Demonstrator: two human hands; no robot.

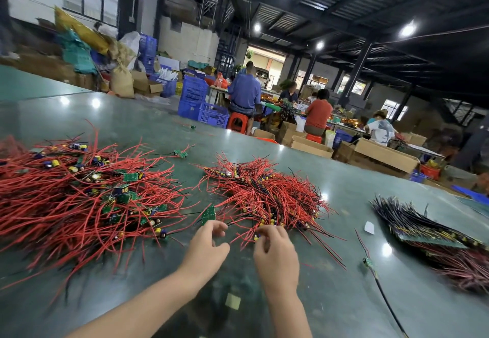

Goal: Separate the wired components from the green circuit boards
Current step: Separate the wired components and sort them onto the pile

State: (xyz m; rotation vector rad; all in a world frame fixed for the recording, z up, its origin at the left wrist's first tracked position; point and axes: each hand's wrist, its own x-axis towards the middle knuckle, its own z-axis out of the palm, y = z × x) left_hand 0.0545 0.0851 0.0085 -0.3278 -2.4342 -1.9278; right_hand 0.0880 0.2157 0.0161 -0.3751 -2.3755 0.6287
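My left hand point(207, 245) pinches the lower edge of a small green circuit board point(208, 214), held upright above the table between the two red piles. My right hand point(275, 249) has its fingers curled on a wired component point(258, 235) with yellow and blue parts at the near edge of the middle pile of red-wired components point(267, 194). A larger heap of red wires mixed with green boards point(79, 197) lies to the left.
The green table point(330, 298) carries a stack of boards with dark wires point(428, 234) at the right, one loose wired board point(367, 261), and a white scrap point(369, 227). Beyond the far edge, people sit among blue crates point(194, 94) and cardboard boxes.
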